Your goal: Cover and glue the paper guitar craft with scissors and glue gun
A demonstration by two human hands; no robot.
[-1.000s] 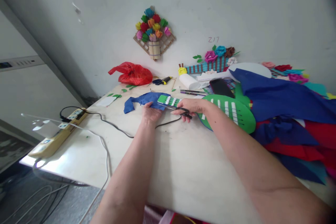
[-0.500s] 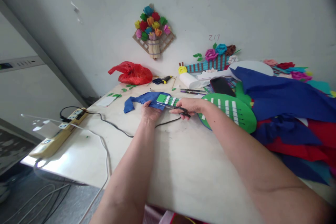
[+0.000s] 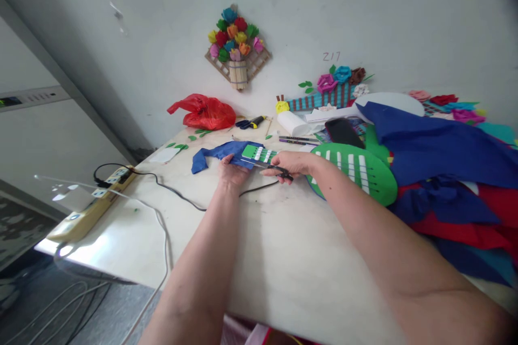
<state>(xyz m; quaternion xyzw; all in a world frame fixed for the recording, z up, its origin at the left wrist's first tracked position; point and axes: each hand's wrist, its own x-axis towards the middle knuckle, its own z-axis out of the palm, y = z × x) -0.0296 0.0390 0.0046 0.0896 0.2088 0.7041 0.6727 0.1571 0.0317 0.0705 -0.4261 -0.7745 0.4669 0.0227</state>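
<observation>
My left hand (image 3: 232,173) grips the near edge of a blue felt piece (image 3: 220,154) lying on the white table (image 3: 259,248). My right hand (image 3: 289,164) is closed on black-handled scissors (image 3: 267,166), whose blades point left across the felt toward my left hand. A green felt shape with white stripes (image 3: 352,170) lies under and to the right of my right hand; its narrow end (image 3: 259,153) rests on the blue felt.
A power strip (image 3: 91,205) with cables (image 3: 178,199) lies at the table's left edge. A red plastic bag (image 3: 206,112), a second pair of scissors (image 3: 249,124), pens (image 3: 297,141) and a dark phone (image 3: 342,132) sit at the back. Blue and red felt (image 3: 445,172) piles up on the right.
My hands and the scissors have barely shifted. The view has moved very slightly.
</observation>
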